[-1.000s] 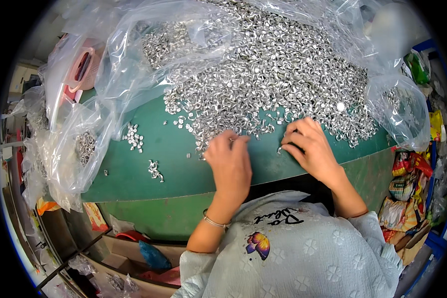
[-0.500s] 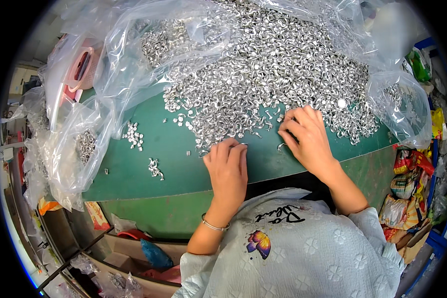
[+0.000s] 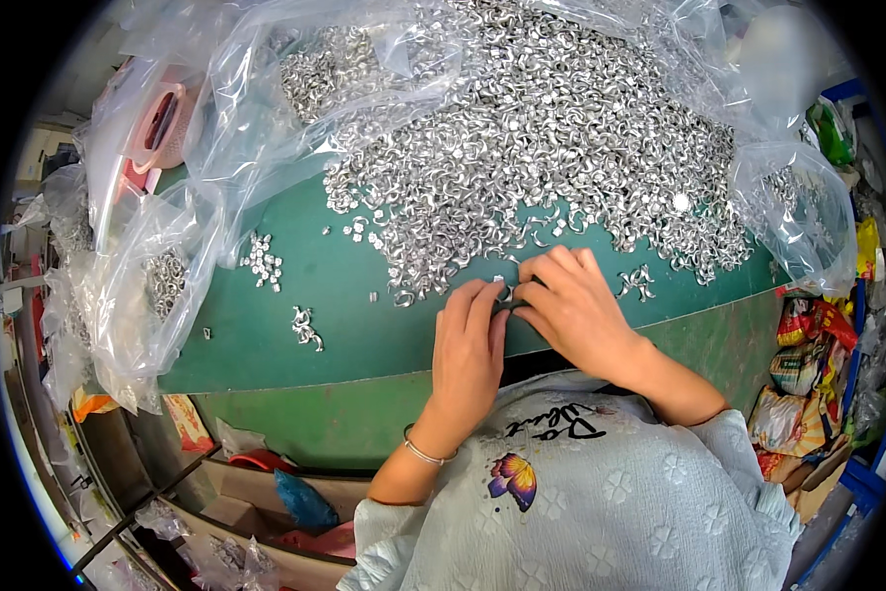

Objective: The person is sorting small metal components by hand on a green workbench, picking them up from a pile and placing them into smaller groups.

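My left hand and my right hand meet at the near edge of the heap, fingertips almost touching. Between them are small silvery metal pieces: a blocky one shows at the left fingertips, and a thin curved one lies at the right fingertips. Both hands are closed in a pinch, and the fingers partly hide what they hold. Just beyond spreads a large heap of small curved silvery metal parts. A few curved parts lie apart, to the right of my right hand.
The heap rests on a green tabletop edged by clear plastic bags. Small blocky pieces and curved parts form two little groups at left. A pink basket stands at far left; colourful packets fill the right side.
My right hand has moved left and nearer, up against my left hand. My left hand has shifted slightly right. A small group of curved parts now shows where my right hand was.
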### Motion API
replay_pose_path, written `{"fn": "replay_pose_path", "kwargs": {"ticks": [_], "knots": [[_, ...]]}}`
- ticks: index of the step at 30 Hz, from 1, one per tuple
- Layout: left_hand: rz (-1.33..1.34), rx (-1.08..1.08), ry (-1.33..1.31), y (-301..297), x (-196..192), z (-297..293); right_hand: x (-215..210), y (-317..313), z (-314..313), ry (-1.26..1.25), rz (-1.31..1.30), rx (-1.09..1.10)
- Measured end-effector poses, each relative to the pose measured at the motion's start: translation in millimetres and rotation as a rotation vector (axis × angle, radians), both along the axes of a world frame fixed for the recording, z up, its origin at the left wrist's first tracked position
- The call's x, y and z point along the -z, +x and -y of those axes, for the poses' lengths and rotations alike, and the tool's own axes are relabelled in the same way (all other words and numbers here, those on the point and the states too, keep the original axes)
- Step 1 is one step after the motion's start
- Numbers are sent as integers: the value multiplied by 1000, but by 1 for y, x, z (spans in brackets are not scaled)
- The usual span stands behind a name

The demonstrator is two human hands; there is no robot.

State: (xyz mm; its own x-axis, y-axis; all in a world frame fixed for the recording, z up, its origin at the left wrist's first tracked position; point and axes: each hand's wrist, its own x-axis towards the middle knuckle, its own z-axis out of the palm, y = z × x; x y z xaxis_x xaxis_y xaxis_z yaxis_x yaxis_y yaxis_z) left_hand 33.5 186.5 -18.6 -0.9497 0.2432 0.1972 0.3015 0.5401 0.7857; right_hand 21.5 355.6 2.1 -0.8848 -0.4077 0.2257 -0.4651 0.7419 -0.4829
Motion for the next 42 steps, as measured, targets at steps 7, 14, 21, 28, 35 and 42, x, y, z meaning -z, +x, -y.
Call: {"fn": "replay_pose_path", "kwargs": {"ticks": [7,14,21,28,35,42], "knots": [[-52,10,-141,-4,-11,-5,10,-23,-3,-2,-136,123],[-1,48,-81,5,1,9,-7,-6,-12,46,43,-76],[-27,34,-94,3,-10,-3,7,-31,-4,31,-158,144],[64,112,-68,9,-9,4,4,-26,-11,22,-127,55],[55,131,55,3,-18,8,4,-21,-9,79,-67,102],[-194,-11,-226,-40,-9,5,-5,-20,-17,-80,29,-19]]}}
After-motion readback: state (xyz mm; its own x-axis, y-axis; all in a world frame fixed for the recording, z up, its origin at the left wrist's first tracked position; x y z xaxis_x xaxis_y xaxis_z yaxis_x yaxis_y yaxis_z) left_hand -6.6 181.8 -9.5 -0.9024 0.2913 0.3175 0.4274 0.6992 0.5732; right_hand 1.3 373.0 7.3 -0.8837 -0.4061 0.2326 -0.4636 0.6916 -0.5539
